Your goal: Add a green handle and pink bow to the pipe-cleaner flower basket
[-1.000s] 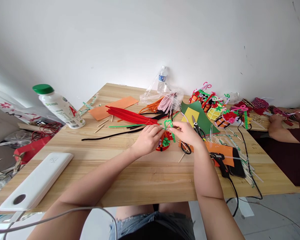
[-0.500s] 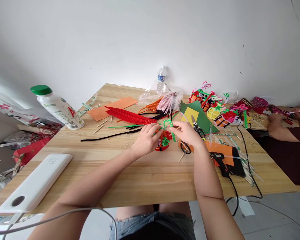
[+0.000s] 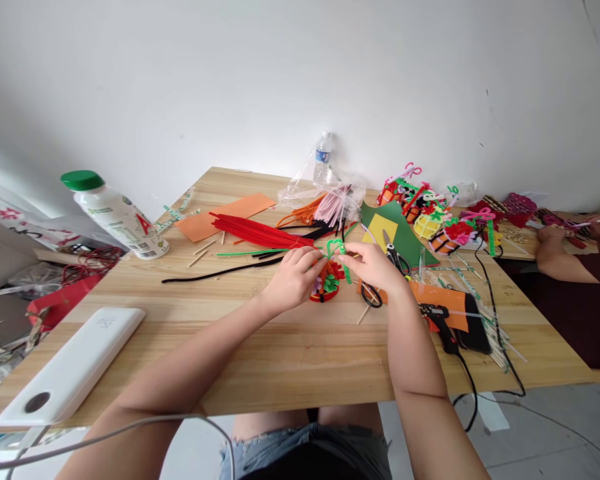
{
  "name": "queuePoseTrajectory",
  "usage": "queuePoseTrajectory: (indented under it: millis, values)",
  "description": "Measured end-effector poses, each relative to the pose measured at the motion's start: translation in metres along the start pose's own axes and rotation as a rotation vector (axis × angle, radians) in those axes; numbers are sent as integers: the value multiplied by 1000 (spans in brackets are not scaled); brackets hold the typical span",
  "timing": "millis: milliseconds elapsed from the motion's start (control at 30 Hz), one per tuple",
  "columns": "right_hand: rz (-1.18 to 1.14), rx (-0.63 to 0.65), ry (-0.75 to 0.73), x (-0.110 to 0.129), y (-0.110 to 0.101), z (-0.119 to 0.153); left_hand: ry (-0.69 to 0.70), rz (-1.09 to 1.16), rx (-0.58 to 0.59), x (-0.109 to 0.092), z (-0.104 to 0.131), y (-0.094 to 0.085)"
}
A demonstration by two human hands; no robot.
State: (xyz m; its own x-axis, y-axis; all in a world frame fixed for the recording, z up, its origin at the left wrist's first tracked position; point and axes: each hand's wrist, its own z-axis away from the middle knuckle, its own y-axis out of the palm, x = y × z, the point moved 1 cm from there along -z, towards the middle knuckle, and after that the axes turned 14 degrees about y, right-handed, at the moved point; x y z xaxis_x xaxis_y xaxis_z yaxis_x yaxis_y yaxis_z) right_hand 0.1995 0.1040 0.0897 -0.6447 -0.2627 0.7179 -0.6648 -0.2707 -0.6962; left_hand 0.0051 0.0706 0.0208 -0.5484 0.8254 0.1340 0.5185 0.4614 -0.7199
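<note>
Both hands meet at a small pipe-cleaner flower basket (image 3: 331,285) with red, green and purple blooms, resting on the wooden table. A green pipe cleaner (image 3: 336,245), bent into loops with a curly end hanging down, rises above it. From the left, my left hand (image 3: 294,275) is closed, its fingertips pinching the loops' left side; its fingers partly cover the basket. My right hand (image 3: 373,267) pinches the same green pipe cleaner from the right. A bundle of red pipe cleaners (image 3: 257,230) lies just beyond my left hand. Scissors (image 3: 397,260) lie beyond my right hand.
A glue gun (image 3: 443,327) with its cord lies at right, near wooden sticks (image 3: 495,337). Finished flower baskets (image 3: 445,233) stand at back right. A white bottle (image 3: 115,213) and a power bank (image 3: 73,367) are at left. Another person's arm (image 3: 565,260) rests at far right.
Almost nothing differs. Both hands keep their pinch on the green pipe cleaner, with at most a slight shift of the fingers.
</note>
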Motion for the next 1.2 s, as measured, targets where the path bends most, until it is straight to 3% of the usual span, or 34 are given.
queuePoseTrajectory:
  millis: [500, 900, 1200]
  values:
    - [28, -24, 5, 1, -1, 0, -10, 31, -5, 0, 1, 1]
    - [-149, -44, 66, 7, -1, 0, -12, 11, 13, 0, -1, -1]
    - [-149, -73, 58, 9, 0, -1, 22, -15, 3, -1, -3, -3]
